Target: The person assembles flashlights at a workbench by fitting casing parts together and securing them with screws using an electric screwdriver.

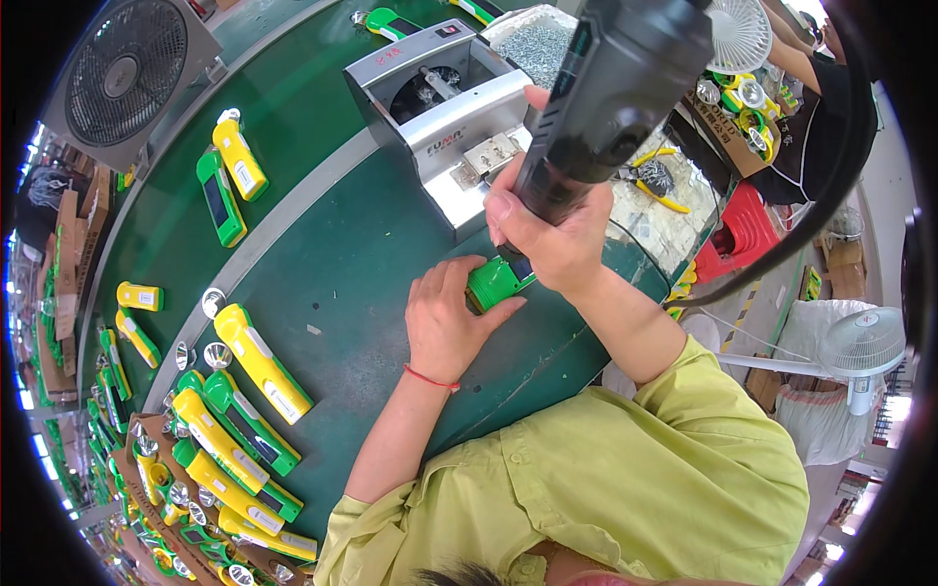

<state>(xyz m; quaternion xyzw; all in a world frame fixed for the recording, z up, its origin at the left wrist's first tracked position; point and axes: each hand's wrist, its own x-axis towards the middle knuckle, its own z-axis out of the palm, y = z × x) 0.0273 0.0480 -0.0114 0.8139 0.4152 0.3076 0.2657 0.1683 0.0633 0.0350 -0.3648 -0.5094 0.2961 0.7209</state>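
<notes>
Head view, left grip [451, 317] — green casing [491, 284], right grip [567, 234] — driver [625, 98]

A thin red bracelet [431, 380] circles the left wrist [437, 367], and the loose, creased yellow-green shirt [606, 469] has small matching buttons [529, 566] and short, wide sleeves [708, 396]

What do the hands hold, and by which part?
The left hand holds a green casing by its left end; the right hand grips a black power tool near its lower end.
</notes>
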